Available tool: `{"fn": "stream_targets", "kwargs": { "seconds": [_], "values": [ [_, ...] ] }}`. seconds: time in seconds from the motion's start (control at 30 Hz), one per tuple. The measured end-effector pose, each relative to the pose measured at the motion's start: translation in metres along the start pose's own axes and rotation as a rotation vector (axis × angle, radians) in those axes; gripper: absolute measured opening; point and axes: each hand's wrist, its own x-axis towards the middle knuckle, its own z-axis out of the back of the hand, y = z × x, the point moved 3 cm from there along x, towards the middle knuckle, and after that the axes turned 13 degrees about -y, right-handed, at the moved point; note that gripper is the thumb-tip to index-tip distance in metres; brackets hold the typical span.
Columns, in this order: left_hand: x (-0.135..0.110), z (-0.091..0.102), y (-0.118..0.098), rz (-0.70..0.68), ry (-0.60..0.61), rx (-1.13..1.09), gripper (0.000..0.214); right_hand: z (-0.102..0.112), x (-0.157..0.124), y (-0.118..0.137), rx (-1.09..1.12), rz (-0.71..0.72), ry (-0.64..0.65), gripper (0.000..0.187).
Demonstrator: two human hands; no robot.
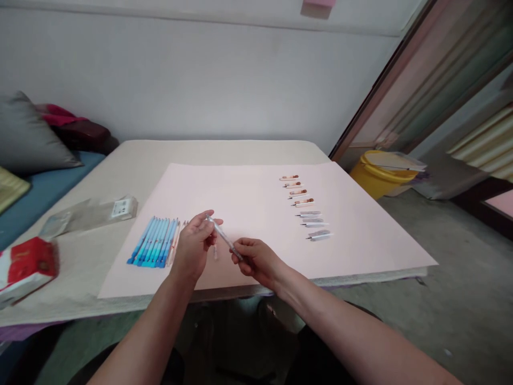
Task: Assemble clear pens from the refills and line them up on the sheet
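Observation:
A slim pale pen (pixel 223 235) is held slantwise above the front of the pink sheet. My left hand (pixel 191 240) pinches its upper end, and my right hand (pixel 258 261) grips the lower end with curled fingers. Close beside my left hand, several blue pens (pixel 153 243) lie side by side, with pale pink pens (pixel 173 245) partly hidden behind that hand. A small pale piece (pixel 215 251) lies between my hands. Over to the right runs a column of short pen pieces, some with brown ends (pixel 303 202), others greyish (pixel 319 233), with thin dark-tipped refills alongside.
The pink sheet (pixel 248 192) covers much of the cloth-topped table (pixel 224 149). Along the left are a red and white packet (pixel 30 267) and clear plastic packaging (pixel 96 211). Beyond the right edge stands a yellow bin (pixel 372 176); a wall (pixel 208 80) rises behind.

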Motion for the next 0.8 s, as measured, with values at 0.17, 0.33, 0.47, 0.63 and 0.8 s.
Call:
{"fn": "stream_targets", "kwargs": {
  "seconds": [0.17, 0.33, 0.47, 0.63, 0.8],
  "values": [
    [0.004, 0.002, 0.002, -0.018, -0.064, -0.023, 0.023, 0.002, 0.0, 0.003, -0.06, 0.107, -0.102, 0.026],
    [0.007, 0.002, 0.004, 0.078, 0.049, -0.068, 0.027, -0.001, -0.002, 0.0, 0.09, -0.091, 0.039, 0.027],
    [0.005, 0.003, 0.005, 0.056, -0.01, -0.049, 0.027, 0.001, -0.001, 0.0, 0.042, 0.002, -0.037, 0.027],
    [0.005, 0.001, 0.004, 0.073, 0.042, -0.046, 0.02, 0.0, -0.003, 0.0, 0.1, -0.109, 0.066, 0.024],
    [0.012, 0.002, 0.003, 0.125, 0.076, -0.098, 0.017, -0.003, -0.005, 0.002, 0.214, -0.174, 0.198, 0.018]
  ]
}}
